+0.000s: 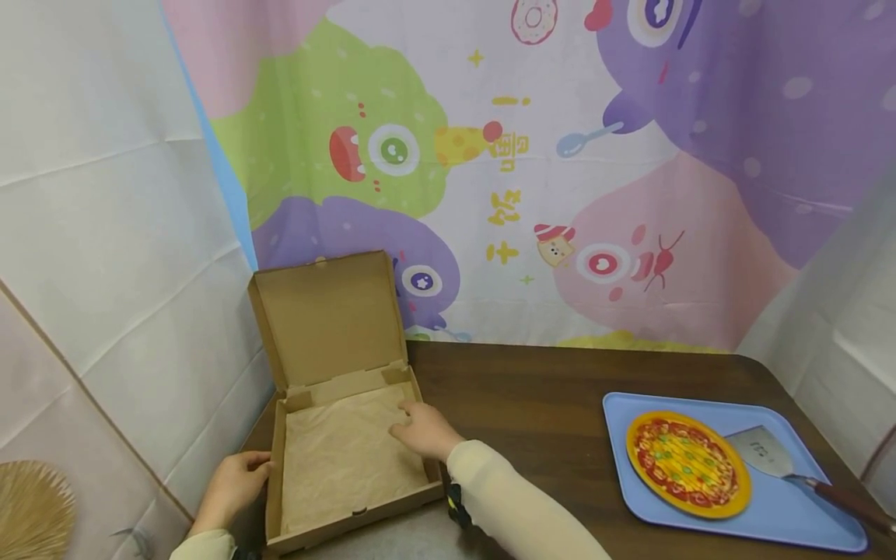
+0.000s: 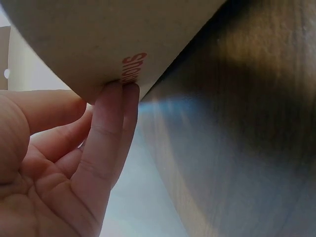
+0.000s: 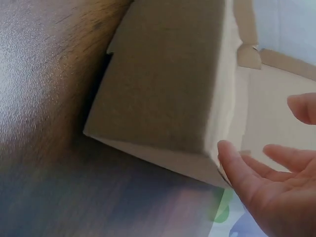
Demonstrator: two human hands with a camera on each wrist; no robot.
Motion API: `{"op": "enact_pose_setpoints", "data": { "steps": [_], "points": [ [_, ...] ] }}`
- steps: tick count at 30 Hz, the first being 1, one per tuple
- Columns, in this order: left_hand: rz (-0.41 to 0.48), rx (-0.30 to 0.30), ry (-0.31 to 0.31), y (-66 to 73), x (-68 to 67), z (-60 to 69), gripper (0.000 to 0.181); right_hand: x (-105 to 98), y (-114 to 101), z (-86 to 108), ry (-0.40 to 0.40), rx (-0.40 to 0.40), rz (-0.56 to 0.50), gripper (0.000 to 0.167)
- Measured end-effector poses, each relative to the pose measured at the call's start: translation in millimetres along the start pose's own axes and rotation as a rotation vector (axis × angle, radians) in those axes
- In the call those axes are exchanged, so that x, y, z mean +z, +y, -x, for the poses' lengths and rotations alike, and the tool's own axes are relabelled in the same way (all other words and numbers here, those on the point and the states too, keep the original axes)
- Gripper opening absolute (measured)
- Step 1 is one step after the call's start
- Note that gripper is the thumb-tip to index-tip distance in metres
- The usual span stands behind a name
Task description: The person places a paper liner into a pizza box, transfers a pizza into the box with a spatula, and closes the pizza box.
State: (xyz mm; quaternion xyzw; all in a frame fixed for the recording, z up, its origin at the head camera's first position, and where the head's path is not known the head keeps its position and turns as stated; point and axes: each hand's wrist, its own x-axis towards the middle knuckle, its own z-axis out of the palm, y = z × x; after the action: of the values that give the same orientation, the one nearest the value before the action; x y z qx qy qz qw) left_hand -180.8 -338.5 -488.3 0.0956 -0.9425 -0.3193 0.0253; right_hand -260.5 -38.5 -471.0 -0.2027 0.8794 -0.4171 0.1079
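Note:
An open cardboard box [image 1: 360, 509] stands at the left of the table, lid upright, with crumpled brown paper [image 1: 343, 451] lining its bottom. My left hand [image 1: 232, 484] is at the box's left side; in the left wrist view the fingers of that hand [image 2: 74, 153] touch the outer wall [image 2: 98, 39] near red printed letters, thumb at its edge. My right hand [image 1: 425, 432] hovers over the right part of the box, fingers apart and holding nothing. The right wrist view shows this hand [image 3: 276, 173] beside the box's side wall [image 3: 163, 74], fingers loosely spread.
On the right of the dark wooden table [image 1: 518, 420] lies a blue tray [image 1: 630, 482] with a toy pizza [image 1: 689, 464] on a yellow-rimmed round and a metal spatula [image 1: 763, 451]. Behind hangs a cartoon-printed cloth [image 1: 490, 295]. A woven round object [image 1: 35, 509] is at lower left.

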Motion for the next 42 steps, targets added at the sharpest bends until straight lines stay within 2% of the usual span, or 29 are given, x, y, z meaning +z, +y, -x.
{"op": "enact_pose_setpoints", "data": {
  "steps": [8,14,19,21,23,27,30,33,38,42],
  "points": [
    [-0.001,0.002,0.001,-0.3,0.7,0.5,0.033,-26,12,7.5,0.077,-0.081,-0.174,0.046],
    [-0.002,0.01,0.003,-0.9,0.7,0.3,0.033,-53,22,15.4,0.175,-0.083,-0.341,0.036],
    [0.004,0.006,0.009,0.9,0.1,1.2,0.033,-82,30,28.5,0.293,-0.06,-0.38,0.03],
    [0.008,0.002,0.007,2.1,0.0,1.8,0.033,-95,35,37.3,0.314,-0.06,-0.374,0.031],
    [0.012,0.002,0.003,2.2,0.3,1.8,0.033,-108,39,47.5,0.321,-0.049,-0.357,0.032],
    [0.012,0.003,0.004,1.2,1.0,1.4,0.033,-133,54,68.3,0.322,-0.079,-0.267,0.036],
    [0.003,0.004,0.011,0.7,1.4,1.6,0.032,-150,65,86.3,0.36,-0.114,-0.147,0.037],
    [-0.005,0.009,0.014,1.5,1.1,1.6,0.032,-168,74,108.3,0.411,-0.114,-0.016,0.039],
    [-0.016,0.013,0.017,2.4,0.8,1.9,0.032,-201,90,149.2,0.485,-0.097,0.169,0.044],
    [-0.031,0.024,0.022,2.6,0.6,1.7,0.032,-228,112,180.6,0.548,-0.056,0.287,0.047]
  ]
}}
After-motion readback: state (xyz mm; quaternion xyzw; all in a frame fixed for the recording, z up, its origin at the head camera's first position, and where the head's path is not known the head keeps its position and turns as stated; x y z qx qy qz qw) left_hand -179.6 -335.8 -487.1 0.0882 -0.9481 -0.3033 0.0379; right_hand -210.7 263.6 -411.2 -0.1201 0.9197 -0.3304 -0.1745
